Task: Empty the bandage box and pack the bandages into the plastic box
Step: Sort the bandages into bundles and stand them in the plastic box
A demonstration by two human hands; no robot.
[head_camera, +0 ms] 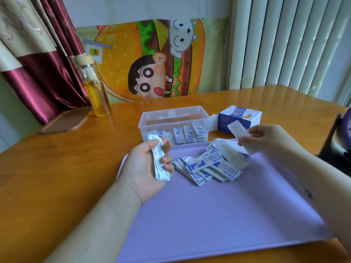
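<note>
My left hand (pixel 147 168) is palm up over the left edge of the purple mat (pixel 218 215) and grips a small stack of wrapped bandages (pixel 159 160). My right hand (pixel 266 139) pinches one white bandage (pixel 238 130) above the mat's far right corner. A loose pile of bandages (pixel 210 166) lies on the mat between my hands. Behind the mat stands the clear plastic box (pixel 152 120), open, with several bandages (pixel 190 134) set upright inside at the right. The blue and white bandage box (pixel 239 118) sits to its right, its flap open.
A glass bottle of yellow liquid (pixel 96 92) stands at the back left of the wooden table (pixel 57 168), next to a brown tray (pixel 64 120). A cartoon cloth hangs behind. A dark chair (pixel 340 137) is at the right edge.
</note>
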